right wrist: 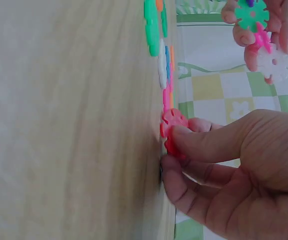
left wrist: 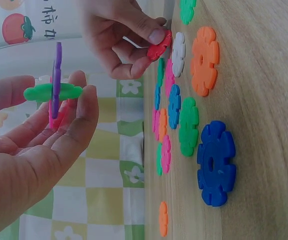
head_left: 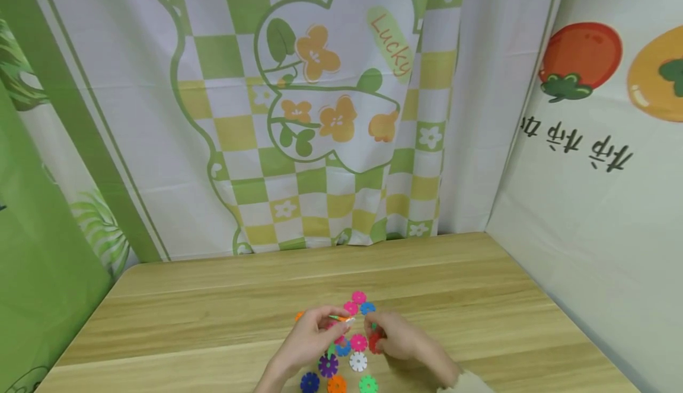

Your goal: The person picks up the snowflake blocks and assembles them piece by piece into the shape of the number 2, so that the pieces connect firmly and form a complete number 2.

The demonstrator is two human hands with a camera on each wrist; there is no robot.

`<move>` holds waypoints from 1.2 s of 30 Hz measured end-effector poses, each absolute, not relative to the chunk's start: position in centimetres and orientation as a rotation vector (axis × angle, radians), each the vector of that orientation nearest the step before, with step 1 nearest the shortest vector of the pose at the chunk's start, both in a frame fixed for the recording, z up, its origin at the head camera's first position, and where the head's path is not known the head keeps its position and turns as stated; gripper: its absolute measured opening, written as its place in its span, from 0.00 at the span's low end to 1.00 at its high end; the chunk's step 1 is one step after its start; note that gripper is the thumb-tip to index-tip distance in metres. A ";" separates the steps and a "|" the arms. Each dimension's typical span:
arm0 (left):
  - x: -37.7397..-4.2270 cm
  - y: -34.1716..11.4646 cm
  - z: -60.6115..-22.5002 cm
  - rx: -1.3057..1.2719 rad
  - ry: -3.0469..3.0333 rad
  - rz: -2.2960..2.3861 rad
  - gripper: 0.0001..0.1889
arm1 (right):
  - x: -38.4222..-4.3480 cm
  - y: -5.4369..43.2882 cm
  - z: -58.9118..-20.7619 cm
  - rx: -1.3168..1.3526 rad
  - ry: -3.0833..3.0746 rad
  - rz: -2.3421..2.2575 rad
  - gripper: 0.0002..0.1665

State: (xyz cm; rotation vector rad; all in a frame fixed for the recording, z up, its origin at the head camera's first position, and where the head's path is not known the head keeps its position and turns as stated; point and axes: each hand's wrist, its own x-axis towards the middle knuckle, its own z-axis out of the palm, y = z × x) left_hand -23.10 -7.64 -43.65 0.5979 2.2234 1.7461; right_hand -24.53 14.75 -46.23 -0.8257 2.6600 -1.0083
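Raised over the table, my left hand [head_left: 306, 339] holds a small chain of notched plastic discs joined by their slots. In the left wrist view, a purple disc [left wrist: 57, 82] stands crosswise through a green disc [left wrist: 38, 93], a pink one behind. The right wrist view shows a pink disc [right wrist: 262, 39] between green and a white disc [right wrist: 274, 64]. My right hand [head_left: 402, 336] pinches a red disc [left wrist: 159, 47] between thumb and fingers, low at the table. Near it lie a pink disc [head_left: 358, 342] and a white disc [head_left: 358, 361].
Several loose discs lie flat on the wooden table [head_left: 213, 322], including a dark blue disc [head_left: 309, 382], an orange disc [head_left: 337, 385] and a green disc [head_left: 368, 384]. A checked curtain [head_left: 341, 203] hangs behind the table, and a pale printed sheet [head_left: 587, 221] borders its right side.
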 end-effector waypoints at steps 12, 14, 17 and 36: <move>-23.1 -7.8 -43.8 0.594 2.251 1.730 0.19 | -24.2 14.6 -44.8 -0.739 2.689 -1.389 0.09; -23.1 -7.8 -43.8 0.598 2.261 1.726 0.19 | -24.2 14.6 -44.4 -0.756 2.690 -1.431 0.08; -23.2 -7.9 -43.8 0.603 2.286 1.716 0.19 | -24.2 14.6 -43.8 -0.775 2.663 -1.486 0.08; -23.0 -7.5 -43.7 0.739 2.431 1.713 0.17 | -23.4 14.0 -42.5 -0.819 2.485 -1.638 0.10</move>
